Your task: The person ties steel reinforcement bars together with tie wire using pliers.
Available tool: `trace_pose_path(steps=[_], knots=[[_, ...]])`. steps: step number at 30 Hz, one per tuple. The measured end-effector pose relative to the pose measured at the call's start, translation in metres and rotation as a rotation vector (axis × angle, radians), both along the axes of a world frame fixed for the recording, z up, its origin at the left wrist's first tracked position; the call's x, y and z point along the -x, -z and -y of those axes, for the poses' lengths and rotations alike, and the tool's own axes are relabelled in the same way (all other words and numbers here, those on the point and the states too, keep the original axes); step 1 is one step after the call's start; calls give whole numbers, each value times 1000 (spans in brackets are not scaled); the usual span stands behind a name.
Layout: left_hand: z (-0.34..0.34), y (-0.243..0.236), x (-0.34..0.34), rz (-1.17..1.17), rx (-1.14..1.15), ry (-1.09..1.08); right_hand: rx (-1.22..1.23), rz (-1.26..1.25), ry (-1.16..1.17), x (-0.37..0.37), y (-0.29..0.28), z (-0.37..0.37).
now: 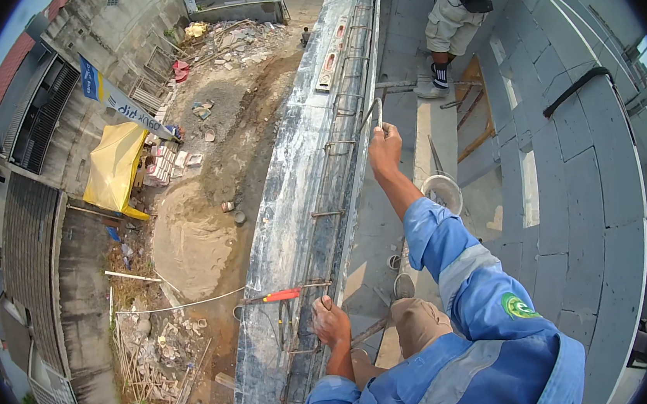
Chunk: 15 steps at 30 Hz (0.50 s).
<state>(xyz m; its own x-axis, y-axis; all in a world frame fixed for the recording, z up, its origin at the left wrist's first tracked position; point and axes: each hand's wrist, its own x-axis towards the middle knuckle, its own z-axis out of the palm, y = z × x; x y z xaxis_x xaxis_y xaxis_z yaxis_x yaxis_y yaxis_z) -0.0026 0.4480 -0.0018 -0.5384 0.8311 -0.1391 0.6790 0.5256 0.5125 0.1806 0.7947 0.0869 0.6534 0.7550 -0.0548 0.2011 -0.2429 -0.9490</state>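
My right hand [385,148] is closed around the lower end of a thin bent metal rod [378,109], its tip beside the wall's edge. My left hand [330,322] is curled shut lower down, against a long rebar cage [327,215]; its grip is hidden. Just beyond it a tool with a red-orange part [280,295] lies across the cage, and dark-handled pliers [282,323] seem to hang below. The cage, with several square stirrups, runs along a pale, stained ledge [279,229]. Farther up that ledge rests a spirit level [332,59].
A co-worker [455,18] stands on a plank at the upper right. A white bucket [442,193] sits beside my right forearm. Grey block walling [565,202] rises on the right. Left of the ledge is a drop to ground with a sand heap [195,241], rubble and a yellow canopy [116,171].
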Motion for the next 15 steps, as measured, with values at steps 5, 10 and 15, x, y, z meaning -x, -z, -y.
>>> trace_pose_path(steps=[5, 10, 15], knots=[[5, 6, 1, 8, 117, 15, 34, 65, 40, 15, 15, -18], [-1, -6, -4, 8, -6, 10, 15, 122, 41, 8, 20, -37], [3, -10, 1, -4, -57, -8, -20, 16, -89, 6, -19, -45]])
